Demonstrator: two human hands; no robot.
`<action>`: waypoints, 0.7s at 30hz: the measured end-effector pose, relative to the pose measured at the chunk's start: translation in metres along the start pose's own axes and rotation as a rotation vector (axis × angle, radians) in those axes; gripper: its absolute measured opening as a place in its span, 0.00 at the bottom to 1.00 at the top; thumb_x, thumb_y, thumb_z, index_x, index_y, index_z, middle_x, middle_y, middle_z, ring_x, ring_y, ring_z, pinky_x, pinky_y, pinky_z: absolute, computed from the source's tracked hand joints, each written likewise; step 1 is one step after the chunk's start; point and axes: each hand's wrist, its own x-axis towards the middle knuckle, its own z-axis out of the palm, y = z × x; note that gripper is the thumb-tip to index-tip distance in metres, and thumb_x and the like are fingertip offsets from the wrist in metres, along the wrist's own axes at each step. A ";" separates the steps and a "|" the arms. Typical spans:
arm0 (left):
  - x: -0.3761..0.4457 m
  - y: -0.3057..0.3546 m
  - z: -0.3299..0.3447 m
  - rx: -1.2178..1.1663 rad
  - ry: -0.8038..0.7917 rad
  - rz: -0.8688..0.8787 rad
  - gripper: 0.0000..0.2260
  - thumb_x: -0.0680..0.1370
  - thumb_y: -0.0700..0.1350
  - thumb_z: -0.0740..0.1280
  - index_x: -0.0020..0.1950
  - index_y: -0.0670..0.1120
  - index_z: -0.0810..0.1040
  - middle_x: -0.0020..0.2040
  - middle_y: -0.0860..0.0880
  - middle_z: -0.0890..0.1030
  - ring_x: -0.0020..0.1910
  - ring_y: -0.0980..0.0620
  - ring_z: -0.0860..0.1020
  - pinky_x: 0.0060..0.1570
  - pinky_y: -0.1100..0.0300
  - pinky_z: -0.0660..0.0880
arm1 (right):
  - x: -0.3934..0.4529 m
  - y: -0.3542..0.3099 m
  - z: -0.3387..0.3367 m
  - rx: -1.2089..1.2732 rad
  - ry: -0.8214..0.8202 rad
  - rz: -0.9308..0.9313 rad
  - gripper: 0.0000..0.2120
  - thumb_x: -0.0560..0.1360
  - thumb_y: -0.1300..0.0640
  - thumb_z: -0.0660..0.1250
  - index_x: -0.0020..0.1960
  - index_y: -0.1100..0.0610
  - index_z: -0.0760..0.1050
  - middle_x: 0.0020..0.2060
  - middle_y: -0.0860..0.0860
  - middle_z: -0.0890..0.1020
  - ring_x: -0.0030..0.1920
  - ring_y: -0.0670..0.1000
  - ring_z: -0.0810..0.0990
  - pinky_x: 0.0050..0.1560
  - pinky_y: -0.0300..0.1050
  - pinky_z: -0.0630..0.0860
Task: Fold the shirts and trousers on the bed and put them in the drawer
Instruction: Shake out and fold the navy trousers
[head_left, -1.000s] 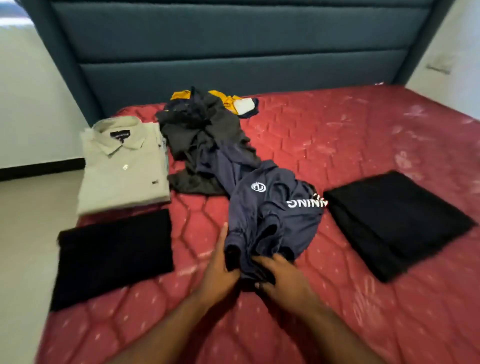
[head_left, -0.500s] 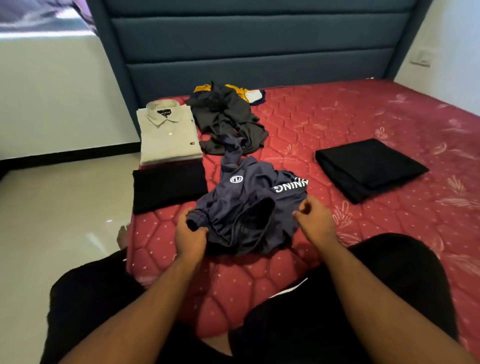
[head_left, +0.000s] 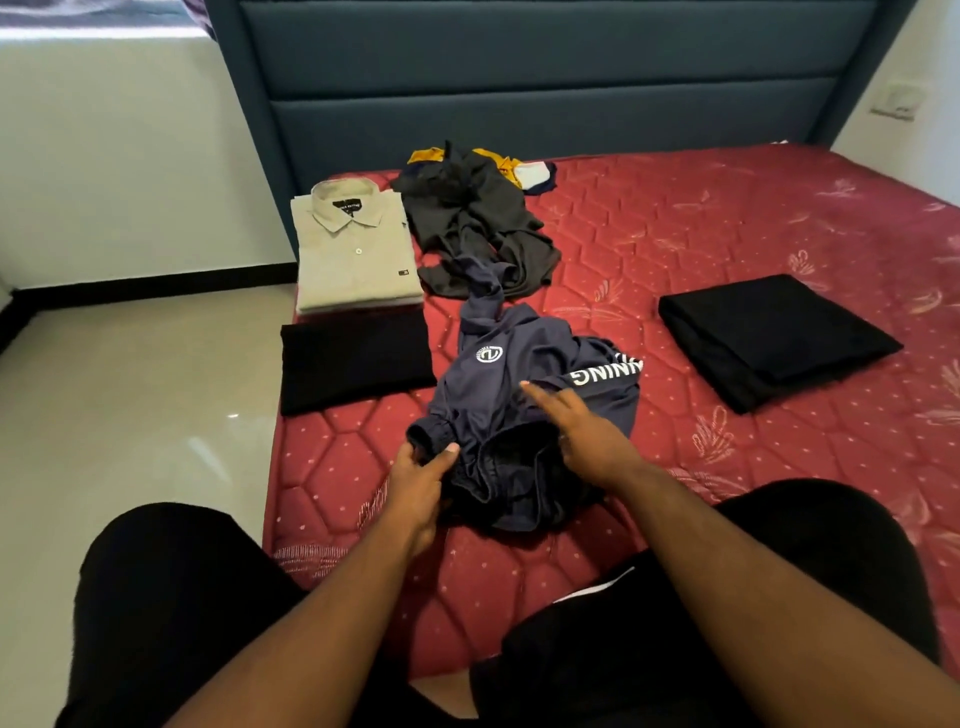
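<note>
Partly bunched navy garment (head_left: 524, 395), rt hand (head_left: 587, 436) over it

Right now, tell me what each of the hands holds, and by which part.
The left hand pinches the navy garment at its near-left gathered edge. The right hand holds nothing.
</note>
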 end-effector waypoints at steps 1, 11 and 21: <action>0.003 0.000 0.001 0.066 0.004 0.018 0.14 0.76 0.35 0.68 0.57 0.51 0.75 0.58 0.44 0.82 0.55 0.41 0.81 0.56 0.39 0.77 | 0.004 0.004 -0.003 0.027 0.004 0.031 0.34 0.72 0.69 0.62 0.73 0.45 0.64 0.60 0.51 0.69 0.52 0.59 0.78 0.48 0.54 0.75; 0.016 0.116 0.041 0.155 0.228 0.476 0.31 0.76 0.30 0.67 0.77 0.42 0.61 0.69 0.45 0.74 0.66 0.50 0.74 0.65 0.62 0.70 | 0.016 -0.026 -0.108 0.295 0.306 -0.262 0.11 0.73 0.65 0.66 0.55 0.59 0.76 0.46 0.44 0.75 0.46 0.42 0.76 0.52 0.31 0.69; 0.040 0.213 0.087 0.121 -0.127 0.330 0.46 0.73 0.23 0.63 0.80 0.57 0.47 0.59 0.43 0.80 0.53 0.46 0.81 0.56 0.45 0.78 | 0.065 -0.036 -0.175 0.349 0.330 -0.338 0.15 0.65 0.74 0.70 0.45 0.57 0.82 0.45 0.49 0.80 0.47 0.41 0.79 0.50 0.32 0.73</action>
